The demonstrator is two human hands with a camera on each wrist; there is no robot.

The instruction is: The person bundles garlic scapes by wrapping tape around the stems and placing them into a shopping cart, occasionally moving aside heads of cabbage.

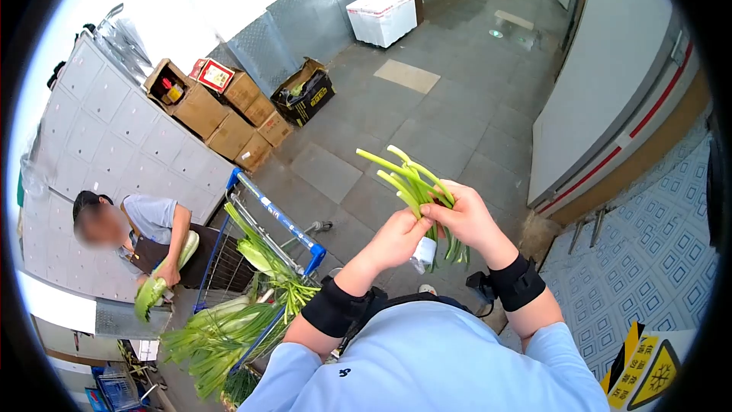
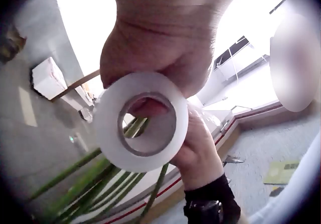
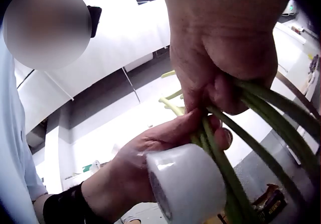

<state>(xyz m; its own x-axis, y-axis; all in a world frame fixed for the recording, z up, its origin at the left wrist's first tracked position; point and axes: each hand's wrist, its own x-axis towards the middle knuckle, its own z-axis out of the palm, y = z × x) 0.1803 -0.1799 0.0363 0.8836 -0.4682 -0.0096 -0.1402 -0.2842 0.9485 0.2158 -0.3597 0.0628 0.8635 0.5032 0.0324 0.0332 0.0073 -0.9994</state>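
Note:
A bunch of long green stalks (image 1: 410, 183) with pale cut ends is held in front of the body by both hands. My left hand (image 1: 398, 243) grips the bunch from the left, its thumb and fingers around the stalks. A white roll of tape (image 3: 193, 184) sits at the palm side of this same hand; its ring and hollow core face the left wrist view. From the other side, my right hand (image 1: 465, 217) holds the stalks, thumb close to the left hand's fingertips. Darker green ends (image 3: 276, 123) come out below the right hand. Its palm hides part of the bunch.
At left stands a blue-handled shopping cart (image 1: 282, 217) heaped with leafy greens (image 1: 221, 332). Beyond it a person (image 1: 164, 221) holds a leafy vegetable. Cardboard boxes (image 1: 200, 111) and a white foam box (image 1: 381, 15) stand farther back; a large door (image 1: 610, 69) is at right.

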